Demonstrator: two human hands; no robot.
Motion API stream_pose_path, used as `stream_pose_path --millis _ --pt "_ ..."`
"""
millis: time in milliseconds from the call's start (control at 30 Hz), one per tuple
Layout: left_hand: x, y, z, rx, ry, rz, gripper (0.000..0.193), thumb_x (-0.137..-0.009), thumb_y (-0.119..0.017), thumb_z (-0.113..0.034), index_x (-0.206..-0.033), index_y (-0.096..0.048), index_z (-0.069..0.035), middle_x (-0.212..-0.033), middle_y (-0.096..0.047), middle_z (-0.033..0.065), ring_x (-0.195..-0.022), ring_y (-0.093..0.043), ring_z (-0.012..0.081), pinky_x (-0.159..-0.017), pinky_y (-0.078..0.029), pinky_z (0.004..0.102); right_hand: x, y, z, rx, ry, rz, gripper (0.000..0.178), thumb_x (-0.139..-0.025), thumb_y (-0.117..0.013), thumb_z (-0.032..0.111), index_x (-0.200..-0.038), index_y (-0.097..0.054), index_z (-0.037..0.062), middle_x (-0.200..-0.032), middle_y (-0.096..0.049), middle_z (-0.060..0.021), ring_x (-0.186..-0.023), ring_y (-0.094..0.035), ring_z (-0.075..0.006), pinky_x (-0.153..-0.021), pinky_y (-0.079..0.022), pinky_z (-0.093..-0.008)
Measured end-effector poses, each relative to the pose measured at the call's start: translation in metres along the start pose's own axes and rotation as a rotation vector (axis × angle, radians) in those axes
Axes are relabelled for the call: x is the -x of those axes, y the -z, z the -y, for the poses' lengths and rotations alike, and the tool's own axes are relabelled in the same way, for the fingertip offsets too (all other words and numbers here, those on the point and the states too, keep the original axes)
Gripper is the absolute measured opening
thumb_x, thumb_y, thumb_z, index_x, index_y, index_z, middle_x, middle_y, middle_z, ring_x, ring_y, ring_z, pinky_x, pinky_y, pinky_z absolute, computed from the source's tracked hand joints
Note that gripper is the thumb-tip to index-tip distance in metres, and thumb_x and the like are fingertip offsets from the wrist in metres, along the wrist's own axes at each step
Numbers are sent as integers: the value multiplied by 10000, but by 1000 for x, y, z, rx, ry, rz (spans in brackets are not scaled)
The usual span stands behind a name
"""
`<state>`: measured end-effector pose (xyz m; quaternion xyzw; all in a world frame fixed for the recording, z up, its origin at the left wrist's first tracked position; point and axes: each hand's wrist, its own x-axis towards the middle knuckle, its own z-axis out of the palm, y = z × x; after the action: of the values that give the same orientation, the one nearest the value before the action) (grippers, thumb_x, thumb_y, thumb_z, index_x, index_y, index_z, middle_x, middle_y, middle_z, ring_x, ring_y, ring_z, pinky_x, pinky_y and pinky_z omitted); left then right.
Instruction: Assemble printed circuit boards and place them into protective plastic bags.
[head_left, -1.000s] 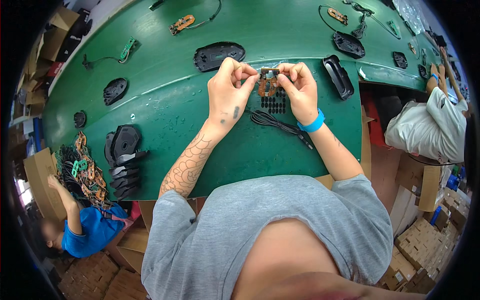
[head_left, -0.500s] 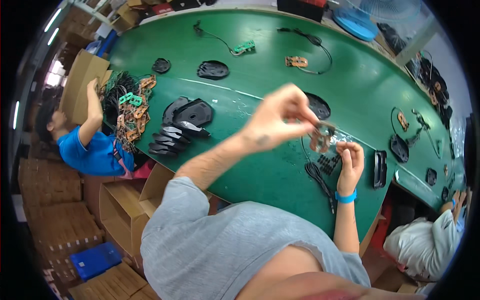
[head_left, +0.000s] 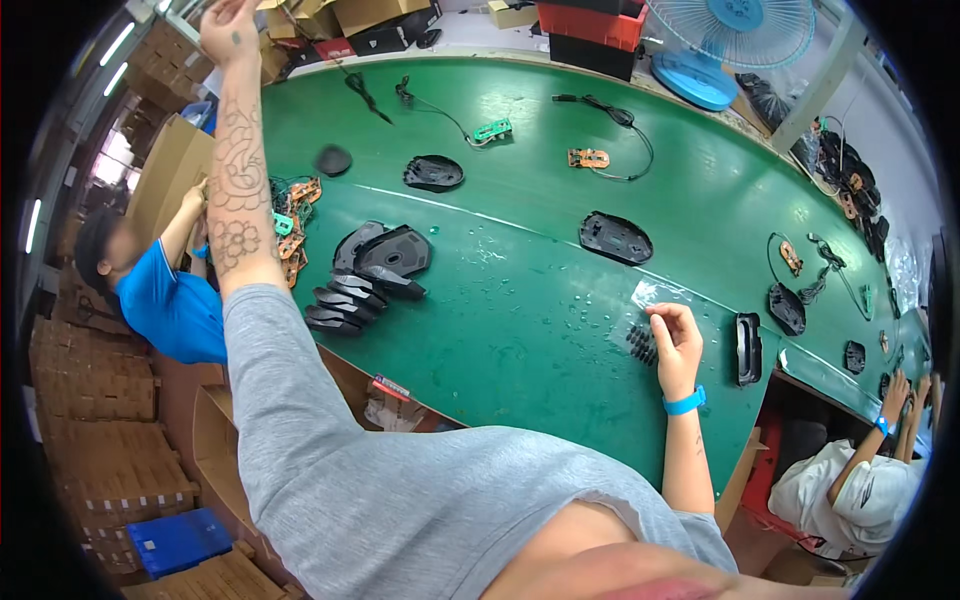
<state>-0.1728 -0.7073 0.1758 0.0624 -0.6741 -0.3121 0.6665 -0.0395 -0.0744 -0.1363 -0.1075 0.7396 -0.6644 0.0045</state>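
Observation:
My left hand point(head_left: 230, 32) is far out at the upper left, its arm stretched past the table's far left corner. The picture's edge cuts its fingertips, so what it holds, if anything, is hidden. A bundled black cable point(head_left: 366, 96) shows to the right of it. On the table's near right, my right hand point(head_left: 677, 345) has thumb and forefinger pinched at a clear plastic sheet point(head_left: 650, 294) with rows of small black pads point(head_left: 641, 346). Right of that hand stands a black oblong shell part point(head_left: 747, 348); beyond the sheet lies an open black mouse shell point(head_left: 615, 237).
Black shell parts point(head_left: 385, 252) are stacked on the left, near a pile of circuit boards point(head_left: 290, 225). Boards with cables, orange point(head_left: 588, 158) and green point(head_left: 492, 130), lie farther back. A blue fan point(head_left: 700, 80) stands behind. Co-workers sit left point(head_left: 170, 300) and right point(head_left: 850, 480).
My left hand has swung from the middle to the far upper left. The orange circuit board between my hands and the cable beside my right hand have left that spot. My right hand stays near the sheet.

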Motion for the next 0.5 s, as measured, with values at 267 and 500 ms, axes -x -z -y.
stream_pose_path --millis 267,500 --pt "128 18 28 511 648 317 272 -695 -789 16 -915 -646 -53 -827 -709 65 -696 -632 149 -645 -536 284 2 3 -6 37 3 9 115 -911 -606 5 -1021 -638 15 -1002 -688 -60 -884 -617 -144 -841 -490 -252" --pt "198 39 -39 430 534 446 325 -771 -723 -35 -1080 -624 -36 -929 -716 74 -804 -647 166 -733 -527 292 -3 -1 3 50 2 47 110 -915 -595 2 -1018 -632 14 -1007 -686 -59 -874 -611 -141 -845 -487 -246"
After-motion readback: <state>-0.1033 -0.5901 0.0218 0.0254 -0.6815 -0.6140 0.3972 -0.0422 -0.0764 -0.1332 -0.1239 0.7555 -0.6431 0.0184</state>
